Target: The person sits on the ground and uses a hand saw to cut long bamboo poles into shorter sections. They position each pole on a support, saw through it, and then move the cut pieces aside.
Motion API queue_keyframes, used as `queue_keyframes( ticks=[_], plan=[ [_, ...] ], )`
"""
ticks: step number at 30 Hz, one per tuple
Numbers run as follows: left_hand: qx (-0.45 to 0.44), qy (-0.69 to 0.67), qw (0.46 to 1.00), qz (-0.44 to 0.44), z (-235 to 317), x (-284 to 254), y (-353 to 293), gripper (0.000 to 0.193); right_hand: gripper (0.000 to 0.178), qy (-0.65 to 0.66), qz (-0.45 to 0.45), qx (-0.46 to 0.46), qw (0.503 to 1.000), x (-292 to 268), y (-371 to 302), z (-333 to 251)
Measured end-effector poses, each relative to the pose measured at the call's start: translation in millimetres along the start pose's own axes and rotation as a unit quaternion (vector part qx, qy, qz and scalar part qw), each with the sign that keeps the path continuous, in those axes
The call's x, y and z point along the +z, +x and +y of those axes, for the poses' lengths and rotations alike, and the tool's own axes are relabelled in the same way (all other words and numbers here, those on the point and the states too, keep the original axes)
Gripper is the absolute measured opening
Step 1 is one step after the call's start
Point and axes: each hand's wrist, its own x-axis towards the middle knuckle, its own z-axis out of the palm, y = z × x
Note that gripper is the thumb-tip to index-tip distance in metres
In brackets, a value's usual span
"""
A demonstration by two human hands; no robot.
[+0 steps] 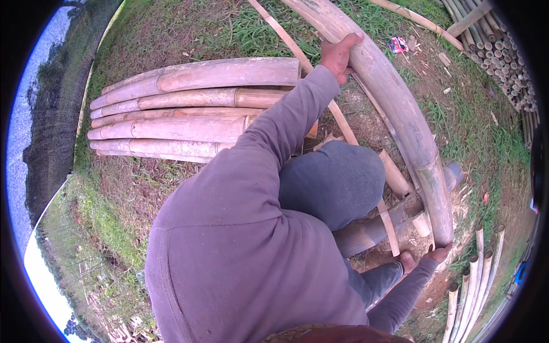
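A thick, pale length of bamboo (394, 94) runs from the top of the view down to the lower right, lying across a darker bamboo log (372, 228). My left hand (339, 56) is closed on its left edge higher up, the thumb laid over the top. At the near end, my right hand (439, 253) grips the bamboo from below, its fingers partly hidden. A narrow bamboo strip (343, 123) slants beside my bent knee, left of the thick length. Under the thick length, a short bamboo piece (394, 171) lies by the log.
Several large split bamboo lengths (194, 80) are stacked on the grass at left. Many thin poles (503, 63) are bundled at the upper right, and several more poles (474, 286) stand at the lower right. A red wrapper (397, 44) lies on the ground.
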Motion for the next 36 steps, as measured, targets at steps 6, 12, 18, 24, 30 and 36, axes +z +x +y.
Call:
queue_keyframes(
  ticks=[6, 12, 18, 24, 30, 36],
  plan=[
    [0.065, 0.006, 0.994, 0.087, 75, -97, -76, 0.068, 0.099, -0.076, -0.072, -0.068, 0.992, 43, 26, -5],
    [0.126, -0.025, 0.956, 0.263, 130, -239, -120, 0.073, 0.094, -0.167, -0.259, -0.086, 0.948, 169, -7, -4],
    [0.133, -0.012, 0.901, 0.413, 179, -385, -132, 0.083, 0.081, -0.255, -0.413, -0.256, 0.836, 300, -94, -27],
    [0.305, 0.303, 0.651, 0.626, 228, -492, -123, 0.095, 0.062, -0.271, -0.663, -0.091, 0.692, 367, -301, -83],
    [0.236, 0.614, 0.705, 0.267, 199, -409, -96, 0.088, 0.056, -0.190, -0.629, -0.080, 0.750, 336, -284, -68],
    [0.290, 0.741, 0.606, 0.007, 71, -274, -71, 0.073, 0.048, -0.297, -0.406, -0.231, 0.833, 150, -149, 40]
  ],
)
